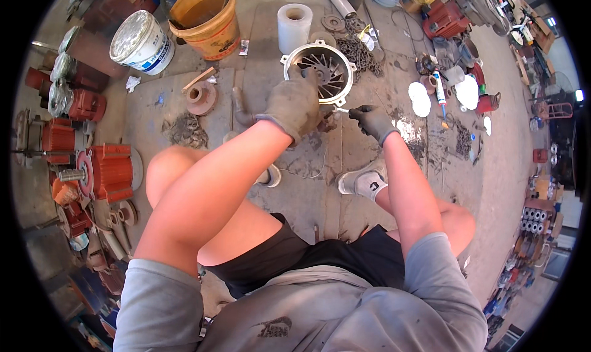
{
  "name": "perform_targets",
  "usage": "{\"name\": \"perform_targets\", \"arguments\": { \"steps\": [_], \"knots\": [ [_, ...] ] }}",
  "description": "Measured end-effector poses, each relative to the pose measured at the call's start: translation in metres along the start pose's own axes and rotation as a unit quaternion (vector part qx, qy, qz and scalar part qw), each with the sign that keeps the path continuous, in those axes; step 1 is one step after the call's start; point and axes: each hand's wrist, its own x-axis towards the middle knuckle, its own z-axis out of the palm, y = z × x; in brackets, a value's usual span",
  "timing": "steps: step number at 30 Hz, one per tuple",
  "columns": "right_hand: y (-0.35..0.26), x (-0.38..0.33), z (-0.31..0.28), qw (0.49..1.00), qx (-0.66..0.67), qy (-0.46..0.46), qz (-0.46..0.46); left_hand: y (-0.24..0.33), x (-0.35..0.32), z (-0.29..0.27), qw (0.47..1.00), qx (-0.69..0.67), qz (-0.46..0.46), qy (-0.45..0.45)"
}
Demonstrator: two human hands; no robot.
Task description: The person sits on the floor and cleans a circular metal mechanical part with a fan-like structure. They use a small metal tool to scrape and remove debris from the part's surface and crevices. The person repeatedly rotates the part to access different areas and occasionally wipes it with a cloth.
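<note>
Round metal housing with a pale machined rim and dark radial vanes inside (333,75) sits on the dusty grey-brown floor (308,207) in the upper middle of the frame, its open face toward the camera. The left hand in a dark grey work glove (292,101) lies over the lower left of its rim, fingers bent in toward the vanes; how firmly they are closed, or whether they hold anything, I cannot tell. Just below the right part of the rim, the right hand in a matching dark glove (373,121) has its fingers closed on a slim pale rod (341,110), which points left. Just above the housing stands an upright roll of clear plastic film (293,35); to the upper right lies a heap of dark metal chain (362,57). Farther out, a rusty flanged metal piece (202,99) lies left of the hands, with a stained yellow-orange bucket (214,39) and a lidded white bucket (140,43) at upper left. Toward the upper right is a white sealant tube (439,88), and at the left edge rests a red finned motor with a metal shaft (111,173).
</note>
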Motion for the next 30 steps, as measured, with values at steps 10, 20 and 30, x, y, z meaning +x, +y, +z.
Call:
{"name": "perform_targets", "arguments": {
  "steps": [10,20,30],
  "knots": [
    [0.061,-0.025,0.15,0.959,0.13,0.248,0.037,0.007,-0.004,-0.009,1.0,-0.006,0.003,-0.012],
    [0.064,-0.111,0.09,0.919,0.359,0.165,0.003,0.046,0.014,-0.013,0.995,0.034,-0.035,-0.084],
    [0.05,-0.147,0.155,0.953,0.298,0.052,0.001,-0.011,0.017,-0.072,0.969,0.161,0.162,-0.094]
  ]
}}
